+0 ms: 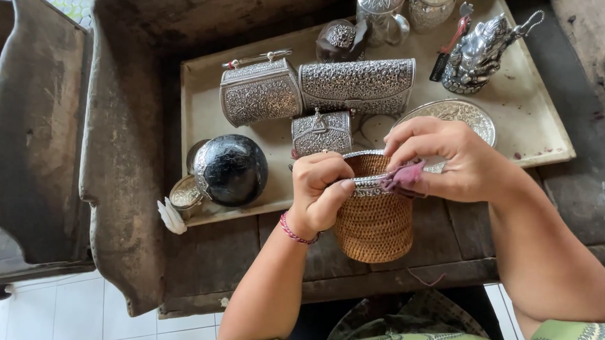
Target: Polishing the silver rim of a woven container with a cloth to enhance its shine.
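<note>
Dark wooden workbench [133,149] carries a cream tray [523,105] of ornate silver pieces. Just in front of the tray, woven rattan basket [373,224] with silver rim stands upright on the bench. Right hand [446,159] over the basket's rim, fingers pinched tight on a small purple cloth [401,178] pressed to the silver edge. Left hand [318,191] at the basket's left side, fingers curled closed on the rim. On the tray: black round box [231,170], silver clutch [357,84], silver plate [454,112].
</note>
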